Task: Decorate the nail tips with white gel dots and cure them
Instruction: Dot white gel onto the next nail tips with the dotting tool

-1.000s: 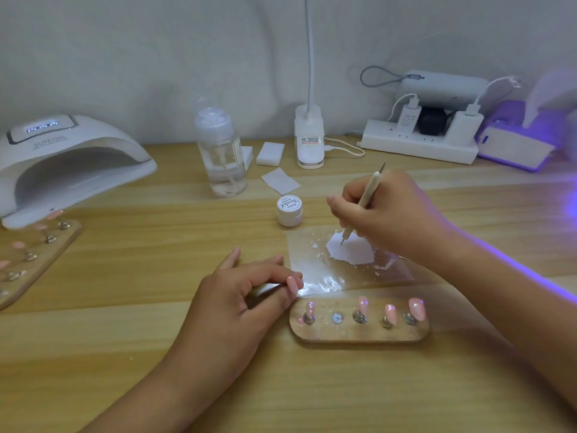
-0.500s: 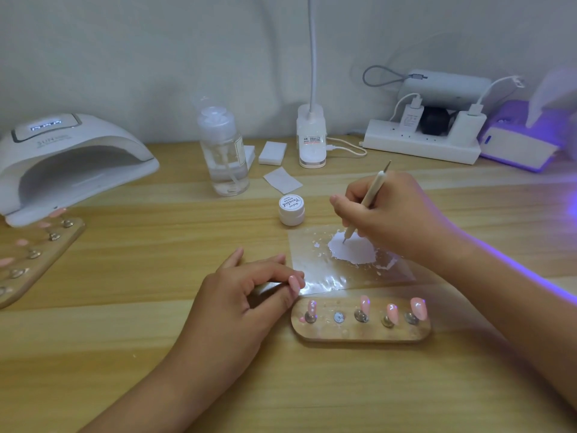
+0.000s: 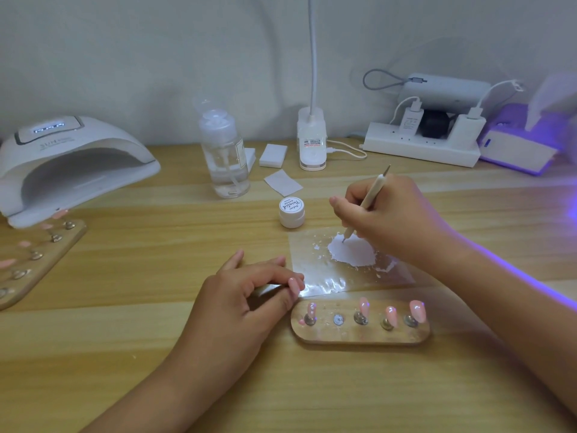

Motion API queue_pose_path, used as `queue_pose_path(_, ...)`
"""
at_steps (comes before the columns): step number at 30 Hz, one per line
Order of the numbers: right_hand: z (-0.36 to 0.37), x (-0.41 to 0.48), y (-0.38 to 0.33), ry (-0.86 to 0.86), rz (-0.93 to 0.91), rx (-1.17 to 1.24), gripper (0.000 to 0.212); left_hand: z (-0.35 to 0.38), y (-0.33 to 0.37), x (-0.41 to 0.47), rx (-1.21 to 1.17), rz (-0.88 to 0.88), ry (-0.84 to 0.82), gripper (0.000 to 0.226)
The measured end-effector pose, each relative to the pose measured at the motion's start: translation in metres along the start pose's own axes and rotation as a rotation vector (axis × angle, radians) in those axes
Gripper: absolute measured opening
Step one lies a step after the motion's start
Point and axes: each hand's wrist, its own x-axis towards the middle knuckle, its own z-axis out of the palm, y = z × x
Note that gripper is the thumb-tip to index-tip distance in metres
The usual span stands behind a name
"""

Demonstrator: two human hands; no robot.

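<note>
1. The right hand (image 3: 396, 214) was clamped pen-fashion round the dotting tool (image 3: 370, 198). The tool's lower point touched the white gel (image 3: 351, 253), and its upper point stuck out toward 1 o'clock.
2. The gel lay as a puddle on a clear sheet (image 3: 324, 278), whose 3 o'clock edge was hidden under the right forearm.
3. The left hand (image 3: 243, 304) pinched a pink nail tip (image 3: 293, 284) between thumb and forefinger. Its pale stem was mostly covered, so how it was mounted was hard to make out.
4. At 6 o'clock from the sheet, just beside the left fingertips, sat the wooden holder (image 3: 359, 334). Four pink tips stood on its pegs, and the second peg from 9 o'clock was bare.
5. A closed gel jar (image 3: 291, 211) stood at 11 o'clock from the puddle.
6. The curing lamp (image 3: 68, 164) sat at 10 o'clock of the view, cut off by the frame edge. Below it, a second holder (image 3: 40, 260) was also cut off and its tips were blurred.
7. A clear bottle (image 3: 226, 151) stood at 12 o'clock.
</note>
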Motion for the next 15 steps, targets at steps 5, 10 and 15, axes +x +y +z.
queue_pose_path(5,-0.0017,0.0004,0.0025,0.077,-0.047,0.042,0.045,-0.0004,0.0011,0.0000,-0.005,-0.004,0.005,0.013)
queue_pose_path(10,-0.0018,0.0022,0.0045,0.022,-0.019,0.089,0.043,-0.0005,0.0008,-0.0005,0.000,-0.014,0.001,0.006)
queue_pose_path(15,-0.0003,0.0007,0.0039,-0.009,0.007,0.090,0.041,-0.0008,0.0018,-0.0006,0.010,-0.022,0.000,0.006)
